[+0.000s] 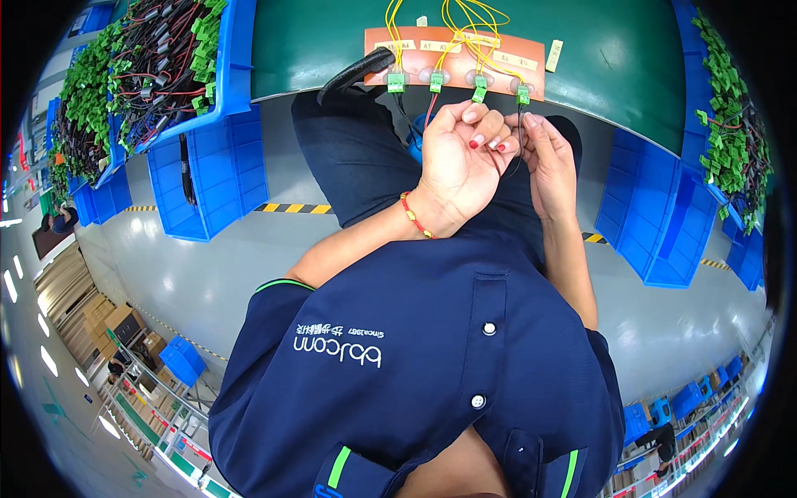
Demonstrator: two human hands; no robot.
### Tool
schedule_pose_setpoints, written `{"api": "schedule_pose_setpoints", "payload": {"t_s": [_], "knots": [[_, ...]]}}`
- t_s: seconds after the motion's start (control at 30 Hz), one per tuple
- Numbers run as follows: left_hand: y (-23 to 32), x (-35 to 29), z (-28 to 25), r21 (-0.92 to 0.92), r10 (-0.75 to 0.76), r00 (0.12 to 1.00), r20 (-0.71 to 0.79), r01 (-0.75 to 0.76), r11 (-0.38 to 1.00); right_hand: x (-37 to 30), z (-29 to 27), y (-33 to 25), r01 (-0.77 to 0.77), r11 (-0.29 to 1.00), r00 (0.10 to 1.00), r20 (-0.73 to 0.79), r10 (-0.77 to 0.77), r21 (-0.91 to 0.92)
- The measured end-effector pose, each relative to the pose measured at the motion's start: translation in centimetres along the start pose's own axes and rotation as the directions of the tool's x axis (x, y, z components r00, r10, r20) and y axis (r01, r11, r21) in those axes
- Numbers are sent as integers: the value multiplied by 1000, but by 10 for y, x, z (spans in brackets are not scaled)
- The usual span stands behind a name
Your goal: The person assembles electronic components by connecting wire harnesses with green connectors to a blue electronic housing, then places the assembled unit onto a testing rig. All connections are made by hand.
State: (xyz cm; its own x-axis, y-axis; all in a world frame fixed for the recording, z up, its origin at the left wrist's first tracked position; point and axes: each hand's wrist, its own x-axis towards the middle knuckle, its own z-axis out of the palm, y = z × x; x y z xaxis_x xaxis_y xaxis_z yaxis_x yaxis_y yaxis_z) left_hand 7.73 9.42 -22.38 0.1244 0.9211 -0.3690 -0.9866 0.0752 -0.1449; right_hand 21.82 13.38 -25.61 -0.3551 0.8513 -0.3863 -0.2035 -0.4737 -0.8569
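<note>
Four-way apart on an orange board [457, 58] sit small green terminal connectors, including a left one [396, 82], a second one [436, 80], a tilted one [479, 89] and a right one [522, 94]. Yellow wires [452, 37] run from them toward the far side. My left hand [465, 158], palm up with a red bracelet, is closed just below the tilted connector; what its fingertips hold is hidden. My right hand [550, 158] pinches a thin black wire [520, 116] under the right connector. A red wire [431, 109] hangs from the second connector.
The board lies at the near edge of a green worktable [315, 41]. A black padded handle [357, 75] juts beside its left end. Blue bins [232, 70] of green-ended cables [162, 58] stand left, with more cables [730, 124] right. Lower blue bins [207, 183] flank my legs.
</note>
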Motion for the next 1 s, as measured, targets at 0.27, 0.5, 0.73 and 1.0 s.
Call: {"api": "schedule_pose_setpoints", "payload": {"t_s": [0.27, 0.5, 0.73, 1.0], "knots": [[-5, 2, 9, 27, 37, 999, -31, -36, 999, -2, 3, -2, -18, 1000, 1000, 4, 18, -5], [1, 8, 7, 27, 33, 999, -8, -32, 999, 0, 1, -1, 19, 1000, 1000, -10, -19, 4], [20, 4, 6, 332, -26, 991, -132, 69, 941, 12, -3, 22, -14, 972, 993, 114, 41, -234], [15, -34, 4, 949, 165, 978, 131, -172, 266, 35, 29, 96, 300, 857, 749, 660, 59, -418]]}}
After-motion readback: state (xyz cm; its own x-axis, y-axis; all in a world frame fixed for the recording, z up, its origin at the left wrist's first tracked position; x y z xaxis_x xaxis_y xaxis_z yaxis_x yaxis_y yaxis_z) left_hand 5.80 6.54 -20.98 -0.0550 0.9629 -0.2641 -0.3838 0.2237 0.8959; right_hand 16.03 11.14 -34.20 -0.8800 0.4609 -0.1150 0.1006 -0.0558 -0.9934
